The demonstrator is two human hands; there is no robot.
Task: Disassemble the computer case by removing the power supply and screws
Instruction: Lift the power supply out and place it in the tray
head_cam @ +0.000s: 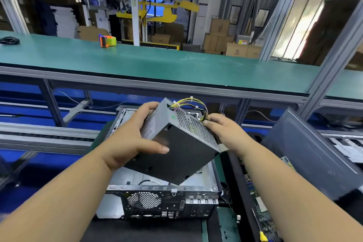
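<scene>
power supply (pixel 176 143) tilted above the computer case (pixel 167 200); your left hand (pixel 133 137) grips its side, your right hand (pixel 222 129) holds its far end.

Computer case (pixel 163 200) on green bench (pixel 225 228)

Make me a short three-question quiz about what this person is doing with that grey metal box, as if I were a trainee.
1. True or false: the power supply is still seated inside the computer case.
2. Which hand holds the end where the cable bundle comes out? A) left hand B) right hand
3. Fill in: on the far green bench sits an orange and green ____.

Key:
1. False; it is held tilted above the open case in both hands.
2. B; the left hand grips the labelled side.
3. Tape dispenser.
</scene>
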